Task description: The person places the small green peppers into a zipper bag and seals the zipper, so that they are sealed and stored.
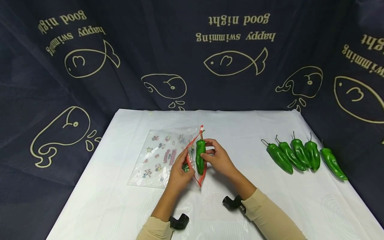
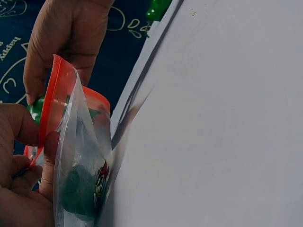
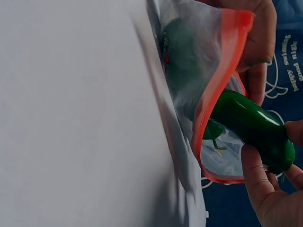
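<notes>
A clear zip bag [image 1: 159, 156] with a red zip edge and cartoon prints lies flat on the table, its mouth spread towards the right. My left hand [image 1: 180, 173] grips the near layer of that red edge, thumb and fingers on either side. Between the thumb and fingers of my right hand [image 1: 220, 160] is a green pepper [image 1: 200, 156], stem pointing away from me. In the right wrist view the held pepper [image 3: 253, 125] is partly inside the bag's mouth. Another green pepper [image 3: 182, 61] shows dimly through the plastic, its stem end visible in the opening.
Several green peppers [image 1: 279, 158] lie in a loose row on the table's right side, stems away from me. A white cloth [image 1: 99, 186] covers the table. Dark fabric [image 1: 192, 90] with fish prints hangs behind and at both sides. Black wrist devices [image 1: 179, 221] sit on both forearms.
</notes>
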Available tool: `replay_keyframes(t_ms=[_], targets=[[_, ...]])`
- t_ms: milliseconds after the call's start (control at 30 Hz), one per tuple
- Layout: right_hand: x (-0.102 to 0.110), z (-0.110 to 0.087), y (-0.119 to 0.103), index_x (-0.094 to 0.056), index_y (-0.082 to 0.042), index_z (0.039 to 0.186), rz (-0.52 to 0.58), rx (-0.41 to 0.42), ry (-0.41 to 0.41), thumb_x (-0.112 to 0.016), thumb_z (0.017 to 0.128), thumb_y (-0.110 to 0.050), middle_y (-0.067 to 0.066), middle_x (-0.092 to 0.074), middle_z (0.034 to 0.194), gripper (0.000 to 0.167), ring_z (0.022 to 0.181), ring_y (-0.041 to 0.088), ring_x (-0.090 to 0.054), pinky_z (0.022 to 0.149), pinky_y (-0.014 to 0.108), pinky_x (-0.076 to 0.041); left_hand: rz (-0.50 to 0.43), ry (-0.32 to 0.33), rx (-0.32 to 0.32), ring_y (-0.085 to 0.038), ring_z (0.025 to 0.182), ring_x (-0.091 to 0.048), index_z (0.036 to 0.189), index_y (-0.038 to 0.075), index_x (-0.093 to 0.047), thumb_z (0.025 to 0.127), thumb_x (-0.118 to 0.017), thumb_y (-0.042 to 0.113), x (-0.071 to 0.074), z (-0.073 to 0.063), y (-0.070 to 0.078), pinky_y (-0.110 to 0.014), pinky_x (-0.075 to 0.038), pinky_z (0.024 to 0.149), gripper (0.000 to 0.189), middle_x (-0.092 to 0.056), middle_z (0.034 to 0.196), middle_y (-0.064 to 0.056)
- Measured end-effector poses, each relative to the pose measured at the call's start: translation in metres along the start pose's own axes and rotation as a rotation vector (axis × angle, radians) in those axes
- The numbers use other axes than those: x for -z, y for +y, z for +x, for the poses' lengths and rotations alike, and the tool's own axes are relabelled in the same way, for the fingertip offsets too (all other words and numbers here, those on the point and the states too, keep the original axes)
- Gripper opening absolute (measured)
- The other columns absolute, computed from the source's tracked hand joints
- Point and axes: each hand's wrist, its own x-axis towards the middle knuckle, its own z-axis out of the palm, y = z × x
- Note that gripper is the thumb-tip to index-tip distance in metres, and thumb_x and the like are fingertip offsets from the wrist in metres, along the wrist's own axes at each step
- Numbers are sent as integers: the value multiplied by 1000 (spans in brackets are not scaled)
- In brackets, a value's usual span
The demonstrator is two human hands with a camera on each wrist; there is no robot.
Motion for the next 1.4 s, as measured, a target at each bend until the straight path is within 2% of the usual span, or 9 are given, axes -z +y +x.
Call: replay_keyframes(t_ms=[200,367,500,633,767,933,1167,1400], targets=[[-5,0,7,-48,-8,140,-13,9,-12,-68,90,-2,17,-53,126,54,98,27,-66,76,49,-57,11,-10,-8,-24,122,-53,150,3,-41,72,-63,-12,0,2,-13,-36,-39,107,83,-43,152,-8],[-9,-2,8,-48,-7,141,-63,1,-12,-68,90,-1,17,-54,124,55,93,22,-65,72,45,-58,3,-16,-20,-24,131,-46,151,3,-40,71,-63,-11,-1,2,-15,-41,-37,109,84,-42,152,-8],[-10,-2,9,-44,-1,144,-97,-12,-31,-66,91,1,21,-54,124,57,85,19,-62,65,46,-56,6,-19,-14,-27,137,-41,150,0,-39,71,-63,-15,-1,2,-9,-45,-36,109,83,-40,153,-13],[-9,-1,9,-39,3,147,-116,-18,-60,-64,91,2,26,-52,125,61,80,18,-60,60,43,-54,-9,-35,-15,-37,132,-45,148,-8,-38,71,-60,-17,1,-1,12,-50,-39,106,80,-38,152,-21],[-8,-1,10,-40,0,147,-133,-24,-63,-64,92,-3,22,-53,124,60,80,15,-59,60,34,-52,4,-46,0,-39,126,-50,146,-11,-37,72,-60,-16,5,-3,29,-49,-39,106,77,-39,151,-24],[-7,-4,9,-44,-5,146,-121,-29,-53,-64,92,-8,17,-54,124,57,85,18,-63,68,37,-56,-5,-40,-1,-40,126,-49,145,-13,-38,72,-59,-17,5,-3,32,-51,-38,107,77,-39,150,-25],[-6,-9,4,-49,-5,142,-30,-55,-8,-61,94,-9,17,-55,122,50,95,39,-64,73,48,-57,-22,-35,9,-35,133,-44,147,-9,-38,73,-60,-16,5,-3,28,-48,-38,108,78,-39,152,-22],[-5,-9,2,-45,-2,145,20,-91,-32,-57,96,-10,18,-54,123,51,91,32,-68,74,48,-57,-17,-29,4,-38,129,-47,147,-9,-39,74,-60,-17,6,-4,30,-51,-39,106,77,-39,151,-22]])
